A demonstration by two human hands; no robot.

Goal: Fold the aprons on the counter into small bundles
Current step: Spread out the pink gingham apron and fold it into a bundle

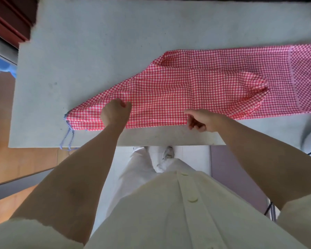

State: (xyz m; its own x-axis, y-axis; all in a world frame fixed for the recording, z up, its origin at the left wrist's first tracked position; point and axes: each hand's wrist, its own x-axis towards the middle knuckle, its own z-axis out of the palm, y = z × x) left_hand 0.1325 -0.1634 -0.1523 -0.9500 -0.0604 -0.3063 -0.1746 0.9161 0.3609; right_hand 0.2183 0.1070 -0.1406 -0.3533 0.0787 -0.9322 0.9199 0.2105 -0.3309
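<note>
A red-checked apron [196, 83] lies folded lengthways across the grey bench [97, 42], running from near its left front corner to the right edge of view. Its blue-striped ties [68, 139] trail over the bench's front edge. The left grip [115, 114] sits on the apron's narrow left part with fingers and thumb curled together, pinching the cloth, while the right grip [203, 120] holds the apron's near edge, thumb on top and fingers curled under it.
</note>
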